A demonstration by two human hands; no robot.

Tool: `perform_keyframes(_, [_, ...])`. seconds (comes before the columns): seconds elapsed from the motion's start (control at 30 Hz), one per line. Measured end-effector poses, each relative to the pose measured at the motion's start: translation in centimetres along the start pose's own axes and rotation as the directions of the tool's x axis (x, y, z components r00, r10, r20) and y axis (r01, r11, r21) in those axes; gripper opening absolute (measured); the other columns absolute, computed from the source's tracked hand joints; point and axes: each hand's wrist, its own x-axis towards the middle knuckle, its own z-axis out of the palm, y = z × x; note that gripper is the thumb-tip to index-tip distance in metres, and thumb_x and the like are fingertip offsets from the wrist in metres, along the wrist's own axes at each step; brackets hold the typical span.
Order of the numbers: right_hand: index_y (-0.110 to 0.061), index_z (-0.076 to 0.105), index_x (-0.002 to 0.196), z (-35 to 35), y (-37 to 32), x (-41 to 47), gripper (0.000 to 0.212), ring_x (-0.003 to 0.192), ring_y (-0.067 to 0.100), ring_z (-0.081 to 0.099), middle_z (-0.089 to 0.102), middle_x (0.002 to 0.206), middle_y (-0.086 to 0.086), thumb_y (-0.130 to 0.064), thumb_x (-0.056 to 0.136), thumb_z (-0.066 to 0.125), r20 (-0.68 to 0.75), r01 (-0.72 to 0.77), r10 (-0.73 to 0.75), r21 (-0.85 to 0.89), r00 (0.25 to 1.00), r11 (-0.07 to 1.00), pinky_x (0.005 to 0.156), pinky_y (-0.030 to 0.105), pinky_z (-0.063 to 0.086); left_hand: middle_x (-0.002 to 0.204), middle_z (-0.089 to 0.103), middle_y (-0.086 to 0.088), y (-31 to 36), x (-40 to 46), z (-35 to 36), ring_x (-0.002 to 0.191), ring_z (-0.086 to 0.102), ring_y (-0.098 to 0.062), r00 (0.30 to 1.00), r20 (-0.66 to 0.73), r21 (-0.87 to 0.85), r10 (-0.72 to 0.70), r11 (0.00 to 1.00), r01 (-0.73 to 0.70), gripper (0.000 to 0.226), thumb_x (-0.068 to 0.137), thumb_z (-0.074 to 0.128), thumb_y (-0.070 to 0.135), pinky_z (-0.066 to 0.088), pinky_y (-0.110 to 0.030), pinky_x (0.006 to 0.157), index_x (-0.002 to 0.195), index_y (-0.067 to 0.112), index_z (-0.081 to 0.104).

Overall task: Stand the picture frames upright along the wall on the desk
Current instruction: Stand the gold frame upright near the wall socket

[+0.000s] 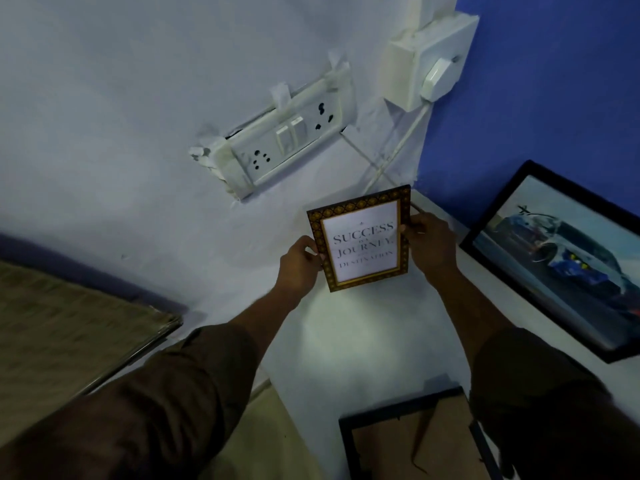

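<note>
White desk (346, 341) meets pale wall; at centre frame our left hand (299, 263) and right hand (431, 242) pinch the quote frame's (362, 239) sides. At right the car picture (561, 258) leans placed; bottom, a face-down frame (408, 441) remains.

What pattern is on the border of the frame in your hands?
Dark brown border with a repeating gold diamond motif and a gold inner edge, on the held frame; seen in the head view.

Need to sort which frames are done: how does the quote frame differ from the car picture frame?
The quote frame is smaller, portrait, with a patterned gold-brown border; the car picture frame is larger, landscape, plain black. The quote frame is held by the left hand and right hand; the car picture frame leans untouched against the blue wall. Both face forward.
</note>
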Motion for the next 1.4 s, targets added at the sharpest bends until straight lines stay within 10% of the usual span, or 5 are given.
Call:
perform_keyframes(0.23, [0.0, 0.076, 0.092, 0.6, -1.1, 0.7, 0.024, 0.087, 0.033, 0.069, 0.074, 0.088, 0.017, -0.016, 0.098, 0.059, -0.008, 0.058, -0.057, 0.018, 0.998, 0.998, 0.081, 0.047, 0.058, 0.092, 0.077, -0.016, -0.1, 2.0, 0.1, 0.082, 0.077, -0.027, 0.998, -0.024, -0.035, -0.05, 0.998, 0.049, 0.01, 0.09, 0.058, 0.004, 0.062, -0.045, 0.087, 0.097, 0.009, 0.062])
perform_keyframes(0.57, [0.0, 0.075, 0.104, -0.1, -2.3, 1.6, 0.025, 0.088, 0.027, 0.072, 0.078, 0.099, 0.016, -0.02, 0.101, 0.059, 0.059, 0.089, -0.091, 0.038, 0.994, 0.995, 0.083, 0.04, 0.06, 0.106, 0.071, -0.006, 0.4, 2.8, 0.6, 0.081, 0.066, -0.009, 0.997, -0.074, 0.039, -0.003, 0.999, 0.006, 0.022, 0.091, 0.06, 0.003, 0.049, -0.014, 0.062, 0.11, 0.012, 0.063])
perform_keyframes(0.67, [0.002, 0.073, 0.101, 0.0, -2.2, 1.7, 0.025, 0.089, 0.032, 0.072, 0.077, 0.096, 0.018, -0.018, 0.101, 0.057, 0.051, 0.09, -0.09, 0.008, 0.995, 0.996, 0.083, 0.047, 0.06, 0.105, 0.071, -0.006, 0.3, 2.8, 0.7, 0.086, 0.068, -0.016, 0.997, -0.071, 0.04, -0.013, 0.999, 0.016, 0.021, 0.09, 0.064, 0.008, 0.054, -0.023, 0.067, 0.11, 0.013, 0.062])
perform_keyframes(0.8, [0.009, 0.07, 0.109, 0.0, -2.6, 1.1, 0.028, 0.085, 0.022, 0.065, 0.074, 0.106, 0.023, -0.015, 0.103, 0.057, 0.045, 0.074, -0.072, -0.051, 0.996, 0.996, 0.059, 0.017, 0.045, 0.099, 0.07, -0.004, 0.1, 2.9, 0.8, 0.091, 0.071, -0.027, 0.997, -0.065, 0.066, -0.047, 0.996, 0.051, 0.022, 0.088, 0.065, 0.014, 0.061, -0.044, 0.084, 0.11, 0.016, 0.06])
perform_keyframes(1.4, [-0.011, 0.056, 0.143, -0.4, 0.3, -3.0, 0.055, 0.128, 0.025, 0.06, 0.062, 0.141, 0.013, -0.021, 0.093, 0.075, 0.125, -0.15, 0.136, 0.106, 0.983, 0.983, 0.11, 0.033, 0.046, 0.117, 0.068, -0.013, -1.4, 0.1, 1.1, 0.105, 0.069, -0.029, 0.981, 0.019, 0.087, -0.192, 0.978, 0.19, 0.04, 0.085, 0.076, 0.033, 0.052, -0.033, 0.074, 0.113, 0.015, 0.054])
